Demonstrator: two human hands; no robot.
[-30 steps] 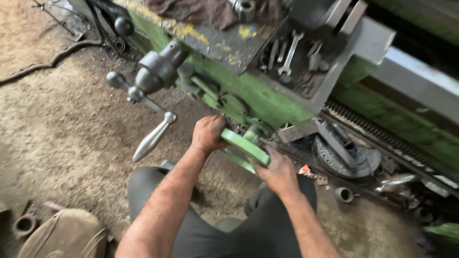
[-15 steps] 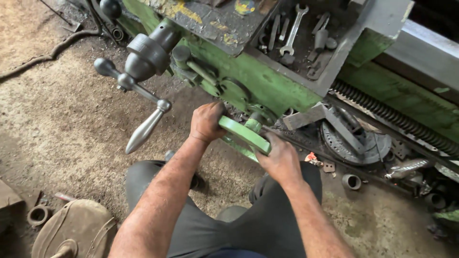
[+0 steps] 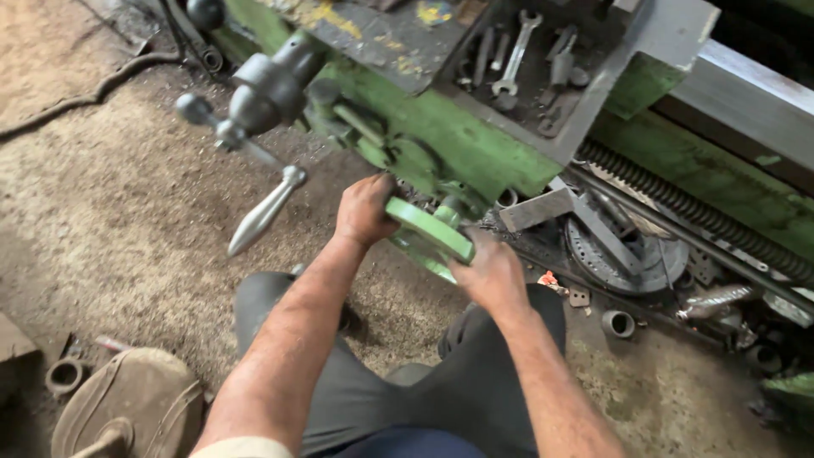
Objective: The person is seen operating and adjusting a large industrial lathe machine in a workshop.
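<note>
Head view: left hand (image 3: 365, 212) and right hand (image 3: 487, 271) each have fingers wrapped around opposite rims of the green handwheel (image 3: 428, 231), low on the lathe's carriage. Risk: oily rim slips, knuckles strike the steel crank handle (image 3: 263, 212) just left of the left fingers.

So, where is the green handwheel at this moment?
In the head view, the green handwheel sits at centre frame on the front of the green lathe, gripped between the left hand and the right hand.
</note>
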